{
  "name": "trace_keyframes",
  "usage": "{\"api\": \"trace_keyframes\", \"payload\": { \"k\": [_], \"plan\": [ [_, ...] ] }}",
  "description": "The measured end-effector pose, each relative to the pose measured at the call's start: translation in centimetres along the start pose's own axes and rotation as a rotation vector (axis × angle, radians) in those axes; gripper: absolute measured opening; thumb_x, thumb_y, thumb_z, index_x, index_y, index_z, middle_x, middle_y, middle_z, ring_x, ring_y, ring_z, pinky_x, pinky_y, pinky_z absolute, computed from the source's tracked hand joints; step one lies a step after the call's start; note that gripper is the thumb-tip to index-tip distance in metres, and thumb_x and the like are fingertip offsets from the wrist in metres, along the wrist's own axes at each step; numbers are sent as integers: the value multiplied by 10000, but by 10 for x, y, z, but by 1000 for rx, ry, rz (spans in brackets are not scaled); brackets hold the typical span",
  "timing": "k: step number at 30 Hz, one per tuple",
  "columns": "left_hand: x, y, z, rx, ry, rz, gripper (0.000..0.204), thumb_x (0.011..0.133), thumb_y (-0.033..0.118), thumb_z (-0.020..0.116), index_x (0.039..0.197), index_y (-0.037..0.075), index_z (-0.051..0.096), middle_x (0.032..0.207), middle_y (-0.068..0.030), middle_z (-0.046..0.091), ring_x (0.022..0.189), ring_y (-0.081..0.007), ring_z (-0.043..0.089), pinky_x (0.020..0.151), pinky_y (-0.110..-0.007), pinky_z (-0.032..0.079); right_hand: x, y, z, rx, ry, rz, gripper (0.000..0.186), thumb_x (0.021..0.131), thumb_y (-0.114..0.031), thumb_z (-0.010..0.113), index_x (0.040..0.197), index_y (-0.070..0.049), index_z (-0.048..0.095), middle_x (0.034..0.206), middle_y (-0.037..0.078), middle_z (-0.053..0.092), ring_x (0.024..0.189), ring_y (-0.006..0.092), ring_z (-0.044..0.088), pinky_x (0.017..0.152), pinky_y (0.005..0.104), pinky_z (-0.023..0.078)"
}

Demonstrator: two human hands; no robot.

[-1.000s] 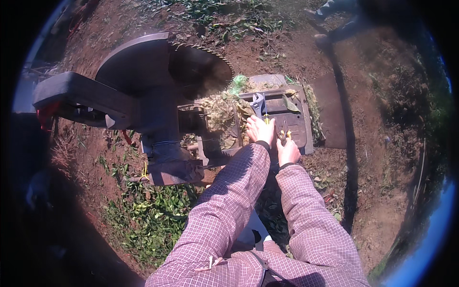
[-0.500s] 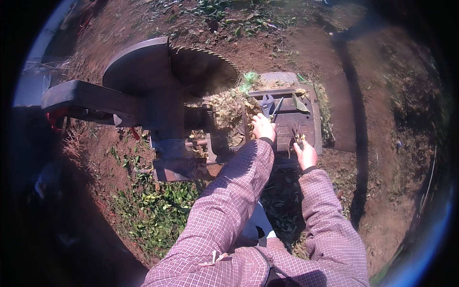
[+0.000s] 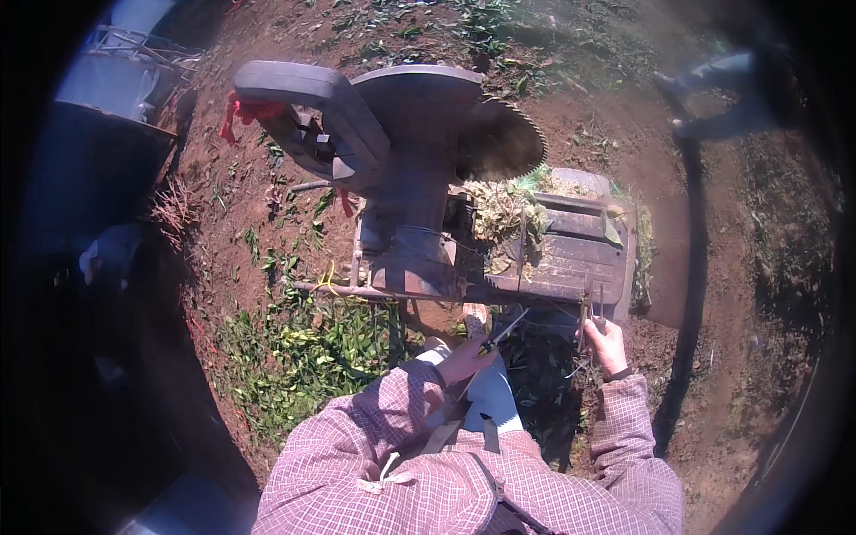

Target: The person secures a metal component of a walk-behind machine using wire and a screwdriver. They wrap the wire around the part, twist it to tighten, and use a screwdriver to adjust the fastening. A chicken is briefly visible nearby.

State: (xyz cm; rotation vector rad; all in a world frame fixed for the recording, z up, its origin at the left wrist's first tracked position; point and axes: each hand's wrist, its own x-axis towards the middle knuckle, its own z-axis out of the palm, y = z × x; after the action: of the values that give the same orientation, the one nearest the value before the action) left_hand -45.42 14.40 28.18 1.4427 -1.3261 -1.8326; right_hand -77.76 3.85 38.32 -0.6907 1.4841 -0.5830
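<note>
Above my lap, my left hand [image 3: 465, 360] is closed round a screwdriver [image 3: 508, 328], its pale shaft pointing up and right. Near the front right corner of the machine, my right hand [image 3: 608, 348] grips a bunch of thin tools [image 3: 586, 323]; their exact kinds cannot be made out. In front of me stands a cut-off saw with a toothed round blade [image 3: 510, 138] and a dark guard [image 3: 419, 85]. Its flat metal base [image 3: 571, 259] lies just beyond both hands. The handle [image 3: 294, 80] of the saw sticks out to the left.
Wood shavings [image 3: 508, 214] are heaped beside the blade, and a leaf [image 3: 613, 232] lies on the base. Cut green leaves [image 3: 303, 357] cover the soil at left. Another person's legs [image 3: 722, 98] show at the far right. A yellow loop [image 3: 328, 283] hangs on the saw's bar.
My left hand has drawn back from the base toward my lap with the screwdriver. The adjustable wrench no longer shows on the base. My right hand now sits nearer the base's front corner.
</note>
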Motion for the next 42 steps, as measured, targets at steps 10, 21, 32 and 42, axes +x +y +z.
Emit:
{"api": "trace_keyframes", "payload": {
  "k": [10,21,32,42],
  "plan": [
    [-226,53,-143,-861,410,-202,172,934,104,721,978,92,555,854,14,570,688,-84,552,603,-251,476,-112,-65,206,-183,-760,128,151,943,-154,768,1028,-32,746,789,-68,639,662,20,531,592,205,420],
    [-354,-79,-185,-993,250,24,452,925,242,733,1310,45,604,1151,-98,688,1035,-234,670,882,-395,560,-172,-12,467,-391,-1221,299,235,1017,-282,680,1083,-65,744,765,-96,567,669,11,448,580,227,360],
    [-506,-158,-259,-1357,641,-139,339,907,184,768,1190,45,643,939,-86,709,850,-216,699,756,-331,567,-118,66,538,-70,-160,-16,199,986,-233,709,928,-43,716,725,-25,663,583,36,536,531,225,393],
    [-552,-150,-268,-1319,880,50,485,893,185,785,1327,98,588,1121,-3,671,832,-131,639,636,-259,510,-61,88,470,-718,64,-266,293,947,-288,727,809,-31,696,703,12,669,677,108,599,631,303,463]
  ]
}}
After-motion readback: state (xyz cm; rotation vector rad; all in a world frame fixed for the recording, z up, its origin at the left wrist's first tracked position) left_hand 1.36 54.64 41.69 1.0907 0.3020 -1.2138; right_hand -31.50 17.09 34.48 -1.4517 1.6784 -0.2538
